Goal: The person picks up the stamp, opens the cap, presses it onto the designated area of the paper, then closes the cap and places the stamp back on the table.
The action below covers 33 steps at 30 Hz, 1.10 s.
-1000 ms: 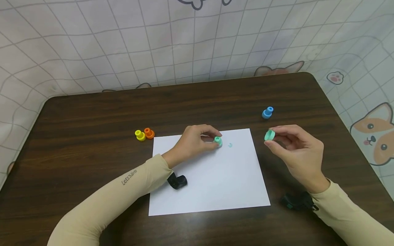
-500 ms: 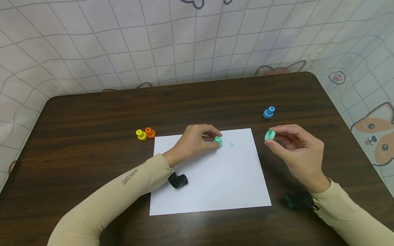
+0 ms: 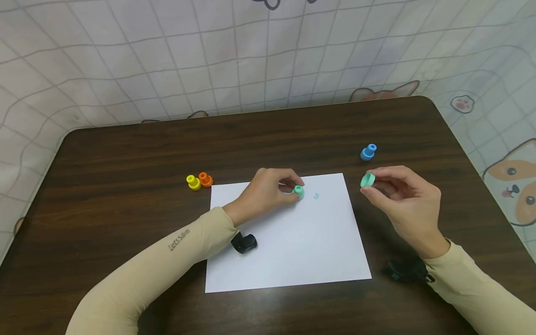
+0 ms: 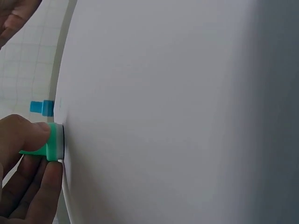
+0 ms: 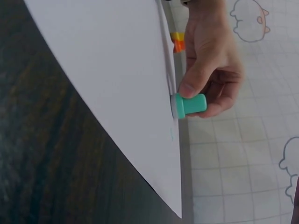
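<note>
At the left of the dark wood-grain table (image 3: 104, 186), a yellow knobbed plastic-looking piece (image 3: 193, 182) and an orange knobbed plastic-looking piece (image 3: 205, 179) stand side by side, just off the far left corner of a rectangular white paper sheet (image 3: 293, 251). The person's left grip (image 3: 265, 195) reaches over the sheet and pinches a mint-green knobbed plastic-looking stamp (image 3: 298, 192) between thumb and fingers; the stamp stands near the far edge, face down and apparently touching the paper. Just to its right is a small green printed mark (image 3: 316, 196). Off the sheet's right edge, the right grip (image 3: 406, 204) pinches a mint-green shallow round cap (image 3: 367, 179), hollow side partly showing, above the table. Beyond it, at the far right, stands a blue knobbed plastic-looking piece (image 3: 368, 152). Compared with one second ago, the stamp remains beside the mark, while the cap has tilted slightly. In my judgement, the work is at the pressing stage, with the stamp uncapped; whether a second print lies beneath cannot be told.
</note>
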Available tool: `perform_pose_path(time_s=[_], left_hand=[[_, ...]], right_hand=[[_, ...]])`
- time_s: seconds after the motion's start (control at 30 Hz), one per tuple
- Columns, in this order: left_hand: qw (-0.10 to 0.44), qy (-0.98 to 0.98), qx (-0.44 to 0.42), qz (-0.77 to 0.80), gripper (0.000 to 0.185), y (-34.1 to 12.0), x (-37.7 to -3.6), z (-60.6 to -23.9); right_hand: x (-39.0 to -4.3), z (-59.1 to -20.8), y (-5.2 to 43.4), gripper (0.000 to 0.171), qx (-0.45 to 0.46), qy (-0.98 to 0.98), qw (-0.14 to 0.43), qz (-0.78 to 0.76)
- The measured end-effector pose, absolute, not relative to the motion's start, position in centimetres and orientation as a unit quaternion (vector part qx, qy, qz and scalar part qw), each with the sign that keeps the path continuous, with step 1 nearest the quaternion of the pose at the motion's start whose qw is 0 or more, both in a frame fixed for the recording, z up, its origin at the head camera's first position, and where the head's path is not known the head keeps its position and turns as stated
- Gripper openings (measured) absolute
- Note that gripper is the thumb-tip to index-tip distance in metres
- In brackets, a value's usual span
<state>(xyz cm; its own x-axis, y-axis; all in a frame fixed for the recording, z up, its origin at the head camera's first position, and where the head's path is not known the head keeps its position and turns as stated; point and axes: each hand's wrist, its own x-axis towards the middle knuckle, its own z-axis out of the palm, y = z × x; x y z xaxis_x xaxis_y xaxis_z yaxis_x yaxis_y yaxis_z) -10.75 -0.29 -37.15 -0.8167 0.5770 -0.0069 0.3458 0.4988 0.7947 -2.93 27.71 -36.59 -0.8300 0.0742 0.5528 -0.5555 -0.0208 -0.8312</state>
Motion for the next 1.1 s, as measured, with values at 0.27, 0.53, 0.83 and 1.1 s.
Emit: perform_pose_path(time_s=[0.27, 0.53, 0.83, 1.1], left_hand=[[0.131, 0.861, 0.298, 0.390, 0.016, 0.1, -11.0, -36.7], [0.114, 0.872, 0.314, 0.358, 0.015, 0.8, -10.9, -36.7], [0.109, 0.868, 0.311, 0.373, 0.016, 0.5, -10.9, -36.9], [0.118, 0.869, 0.308, 0.369, 0.017, 0.7, -10.6, -36.7]], right_hand=[[-3.5, -36.6, 27.4, 0.041, 0.186, -0.661, 0.221, 0.693], [-3.7, -36.4, 27.1, 0.044, 0.183, -0.665, 0.221, 0.689], [-3.8, -36.2, 27.0, 0.043, 0.186, -0.662, 0.223, 0.692], [-3.7, -36.0, 26.9, 0.042, 0.191, -0.663, 0.224, 0.688]])
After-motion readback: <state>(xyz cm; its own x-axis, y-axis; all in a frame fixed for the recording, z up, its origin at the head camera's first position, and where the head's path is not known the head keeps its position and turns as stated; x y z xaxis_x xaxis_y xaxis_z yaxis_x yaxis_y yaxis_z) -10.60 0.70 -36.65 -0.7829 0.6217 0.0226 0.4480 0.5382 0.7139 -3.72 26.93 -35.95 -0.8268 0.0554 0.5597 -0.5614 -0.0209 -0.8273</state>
